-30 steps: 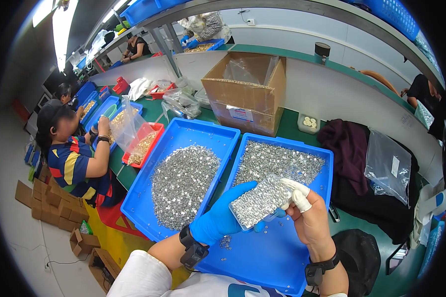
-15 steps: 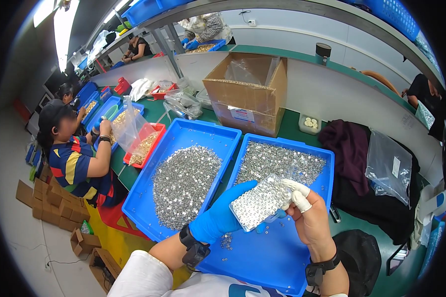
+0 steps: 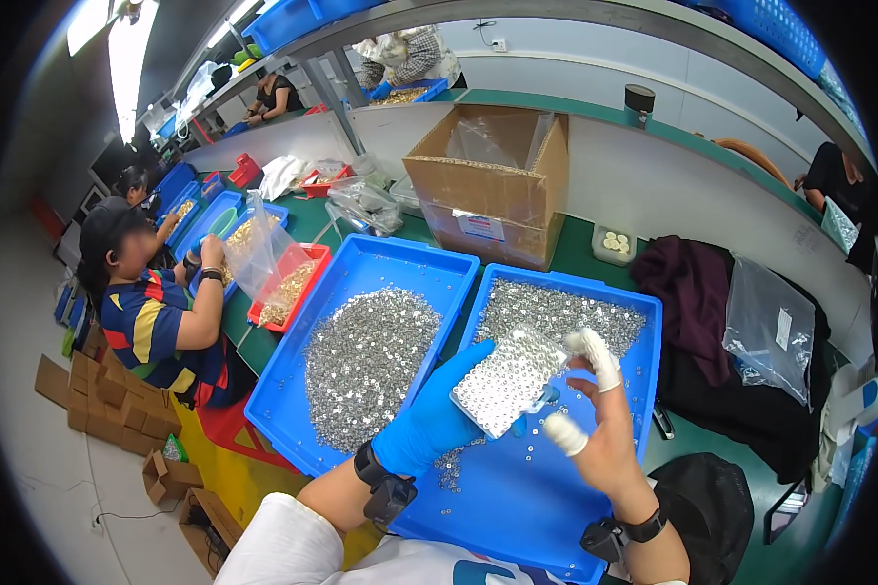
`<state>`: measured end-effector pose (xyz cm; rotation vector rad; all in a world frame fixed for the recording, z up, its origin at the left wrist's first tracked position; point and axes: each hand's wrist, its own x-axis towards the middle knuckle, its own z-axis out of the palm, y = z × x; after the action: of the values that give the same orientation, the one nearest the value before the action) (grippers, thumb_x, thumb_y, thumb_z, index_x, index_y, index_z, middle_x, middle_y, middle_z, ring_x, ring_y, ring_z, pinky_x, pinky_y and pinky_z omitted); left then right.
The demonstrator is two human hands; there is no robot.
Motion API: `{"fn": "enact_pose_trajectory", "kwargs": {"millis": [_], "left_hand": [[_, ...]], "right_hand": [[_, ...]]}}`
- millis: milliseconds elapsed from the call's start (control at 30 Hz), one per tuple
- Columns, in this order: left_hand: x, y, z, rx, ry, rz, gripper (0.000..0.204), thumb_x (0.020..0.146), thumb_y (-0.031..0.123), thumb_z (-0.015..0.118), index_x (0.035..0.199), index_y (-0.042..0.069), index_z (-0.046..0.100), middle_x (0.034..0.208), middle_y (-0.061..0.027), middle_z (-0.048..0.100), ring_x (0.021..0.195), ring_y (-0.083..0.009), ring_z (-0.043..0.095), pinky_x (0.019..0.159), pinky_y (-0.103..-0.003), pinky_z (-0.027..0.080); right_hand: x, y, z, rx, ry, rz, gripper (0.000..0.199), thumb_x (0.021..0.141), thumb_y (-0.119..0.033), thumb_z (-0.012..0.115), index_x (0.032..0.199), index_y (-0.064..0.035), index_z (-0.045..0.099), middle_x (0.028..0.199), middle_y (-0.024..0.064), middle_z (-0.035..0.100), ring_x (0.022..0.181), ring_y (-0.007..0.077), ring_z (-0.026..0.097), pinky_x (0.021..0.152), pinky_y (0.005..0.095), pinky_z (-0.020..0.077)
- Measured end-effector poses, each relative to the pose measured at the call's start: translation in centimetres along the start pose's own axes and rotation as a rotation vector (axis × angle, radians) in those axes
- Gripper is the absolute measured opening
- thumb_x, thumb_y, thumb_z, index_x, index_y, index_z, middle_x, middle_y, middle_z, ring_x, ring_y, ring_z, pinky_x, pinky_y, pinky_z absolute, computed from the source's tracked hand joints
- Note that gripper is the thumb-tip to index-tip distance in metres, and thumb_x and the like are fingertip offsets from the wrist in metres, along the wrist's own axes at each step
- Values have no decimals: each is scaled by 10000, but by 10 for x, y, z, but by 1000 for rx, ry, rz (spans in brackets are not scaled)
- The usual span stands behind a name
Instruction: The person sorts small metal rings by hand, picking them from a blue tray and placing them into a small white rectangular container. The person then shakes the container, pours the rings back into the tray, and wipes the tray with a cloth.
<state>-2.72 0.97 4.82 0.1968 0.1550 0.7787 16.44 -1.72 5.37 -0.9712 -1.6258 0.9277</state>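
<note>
My left hand [image 3: 424, 429], in a blue glove, grips a clear flat plate [image 3: 505, 382] covered with rows of small silver ring-shaped parts, tilted above the right blue tray [image 3: 546, 526]. White finger cots cover the thumb and a fingertip or two of my right hand [image 3: 600, 419]. Its fingers are spread beside the plate's right edge, with nothing visible between them. Under the plate, the right tray holds a heap of loose silver parts [image 3: 566, 312] at its far end and a few scattered nearer me. A larger heap [image 3: 366, 361] fills the left blue tray [image 3: 273, 405].
Beyond the trays stands an open cardboard box [image 3: 488, 195], with a small tub of white discs [image 3: 612, 242] beside it. Dark cloth [image 3: 688, 302] and a clear bag [image 3: 766, 331] lie at the right. A co-worker [image 3: 166, 302] sits at the left near a red bin [image 3: 293, 283].
My right hand has come away from the plate's edge, its thumb and fingers spreading apart. My left hand still holds the plate in nearly the same place.
</note>
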Motion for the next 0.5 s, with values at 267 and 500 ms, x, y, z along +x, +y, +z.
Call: {"fn": "enact_pose_trajectory", "kwargs": {"millis": [267,500], "left_hand": [[5,-13,17,825,156,268,472,954,306,259,1324,14,289,1286,-188,409,1133,-332,460,904,-434,439],[0,-24,28,497,177,229,433,872,68,498,1279,25,356,1173,-125,519,989,-209,564,769,-305,510]], "right_hand": [[-2,-4,7,-396,-77,-213,1165,567,-466,773,1367,18,77,1357,253,199,1246,412,237,1018,472,239],[-4,2,10,-397,-46,-198,1155,583,-457,768,1362,31,68,1346,263,213,1230,418,260,1013,474,248]]}}
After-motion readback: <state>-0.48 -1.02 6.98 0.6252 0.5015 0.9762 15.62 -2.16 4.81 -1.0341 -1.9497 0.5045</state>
